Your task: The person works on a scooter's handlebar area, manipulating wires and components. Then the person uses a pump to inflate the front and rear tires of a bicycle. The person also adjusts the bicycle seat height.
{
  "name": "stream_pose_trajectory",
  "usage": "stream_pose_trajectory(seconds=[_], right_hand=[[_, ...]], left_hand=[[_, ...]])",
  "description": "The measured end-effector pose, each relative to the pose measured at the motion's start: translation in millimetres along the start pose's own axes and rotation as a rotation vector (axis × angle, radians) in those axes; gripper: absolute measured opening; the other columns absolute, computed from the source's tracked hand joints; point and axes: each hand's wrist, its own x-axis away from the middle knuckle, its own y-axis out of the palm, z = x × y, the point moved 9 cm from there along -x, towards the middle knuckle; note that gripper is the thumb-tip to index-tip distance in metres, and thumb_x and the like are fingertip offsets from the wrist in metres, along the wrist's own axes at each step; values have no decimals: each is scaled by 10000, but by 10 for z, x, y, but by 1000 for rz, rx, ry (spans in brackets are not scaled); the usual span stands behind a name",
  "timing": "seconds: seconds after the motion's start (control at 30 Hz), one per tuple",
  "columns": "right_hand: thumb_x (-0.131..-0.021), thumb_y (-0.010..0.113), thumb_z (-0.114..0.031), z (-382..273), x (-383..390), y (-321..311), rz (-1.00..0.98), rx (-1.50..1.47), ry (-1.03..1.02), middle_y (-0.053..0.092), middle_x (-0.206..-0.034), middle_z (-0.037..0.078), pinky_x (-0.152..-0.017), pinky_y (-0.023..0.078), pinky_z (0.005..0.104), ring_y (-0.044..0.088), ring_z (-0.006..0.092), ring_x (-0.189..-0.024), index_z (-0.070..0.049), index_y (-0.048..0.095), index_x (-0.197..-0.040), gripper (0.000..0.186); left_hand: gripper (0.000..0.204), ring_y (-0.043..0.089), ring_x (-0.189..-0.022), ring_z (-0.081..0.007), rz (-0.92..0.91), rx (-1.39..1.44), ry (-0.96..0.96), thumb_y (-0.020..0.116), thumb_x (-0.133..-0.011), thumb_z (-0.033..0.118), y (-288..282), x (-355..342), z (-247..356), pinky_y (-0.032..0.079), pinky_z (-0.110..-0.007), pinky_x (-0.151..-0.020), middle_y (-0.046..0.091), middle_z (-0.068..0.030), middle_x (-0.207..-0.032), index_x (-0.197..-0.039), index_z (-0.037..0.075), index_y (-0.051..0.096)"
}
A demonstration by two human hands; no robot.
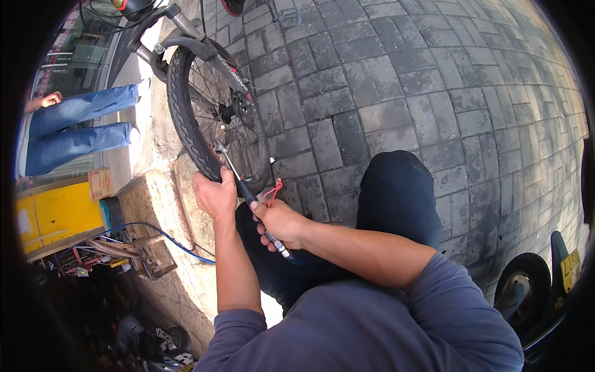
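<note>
A bicycle front wheel (182, 93) with a knobby black tyre leans at the upper left, below its fork (226, 71). My left hand (217, 192) grips the lower part of the tyre. My right hand (274, 226) is closed around an air inflator tool (246, 191) with a black grip, a red cord and a blue hose at its rear. The tool's slim metal tip reaches up to the rim area near the valve; whether it is seated there I cannot tell.
Another person's blue-jeaned legs (87, 105) and hand (51, 100) are on the left by a glass front. Below are a yellow board (59, 214), cardboard box (101, 184) and tools (87, 257). Grey paving (390, 87) spreads rightward, with a vehicle wheel (520, 285) at lower right.
</note>
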Motion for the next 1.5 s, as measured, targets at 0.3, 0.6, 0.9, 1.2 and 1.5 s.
stream_pose_trajectory(seconds=[0.3,0.6,0.9,1.2,1.5], right_hand=[[-1040,431,-371,-44,72,79,12,139,-53,536,-810,95,-435,500,339,581,180,-558,22,488,-1067,399],[-1035,447,-299,-91,113,154,73,299,-186,577,-765,133,-399,501,359,600,209,-502,46,468,-1074,348],[-1025,477,-226,-71,149,203,69,426,-238,557,-717,122,-375,484,354,587,196,-480,34,432,-1013,264],[-1008,498,-204,-143,198,208,33,472,-271,608,-731,192,-370,489,379,622,246,-488,105,425,-1060,322],[-1006,478,-198,-137,200,213,66,547,-265,555,-681,102,-377,479,349,587,189,-491,61,414,-1103,284]], left_hand=[[404,628,-846,-431,-20,47,44,710,-759,335,21,-14,17,483,-497,-785,643,-237,-881,-878,-36,600],[361,631,-810,-443,-13,94,86,709,-749,282,77,-53,-54,490,-495,-771,648,-255,-844,-848,-52,613],[350,630,-794,-453,-44,143,91,720,-756,274,109,-26,-80,491,-499,-755,639,-260,-823,-831,-52,615],[344,632,-776,-443,-45,200,118,727,-750,280,88,-10,-68,495,-500,-742,637,-238,-796,-827,-35,614],[362,632,-792,-449,-13,191,178,728,-743,292,96,-29,-63,494,-505,-751,639,-251,-818,-838,-38,614]])
